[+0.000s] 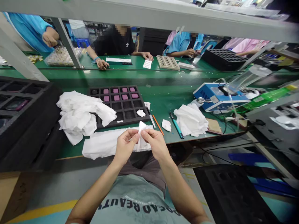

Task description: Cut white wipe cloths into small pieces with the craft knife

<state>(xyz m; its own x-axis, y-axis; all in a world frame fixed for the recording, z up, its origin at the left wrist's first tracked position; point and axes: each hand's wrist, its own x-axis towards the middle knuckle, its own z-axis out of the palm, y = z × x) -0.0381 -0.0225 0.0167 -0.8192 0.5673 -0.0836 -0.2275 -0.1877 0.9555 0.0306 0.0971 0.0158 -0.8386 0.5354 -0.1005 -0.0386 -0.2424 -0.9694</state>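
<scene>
A small white cloth [142, 127], folded to a point at the top, is pinched between my left hand [125, 143] and my right hand [156, 141]. Both hands are closed on it just above the bench's front edge. Beneath them a folded white cloth pad [100, 143] lies along that edge. Behind it stands a black foam tray [127, 107] with several purple pieces [116, 97] in its far compartments. On the tray's right front corner rests a scrap of white cloth [140, 113]. Whether my fingers hold anything inside the cloth is hidden.
Crumpled white cloths [78, 113] cover the tray's left side. To the right lie an orange stick [158, 125], a teal-handled tool [177, 126], a cloth stack [191, 119] and a blue machine [217, 96]. Stacked black trays [28, 130] stand left. Co-workers sit across the green bench.
</scene>
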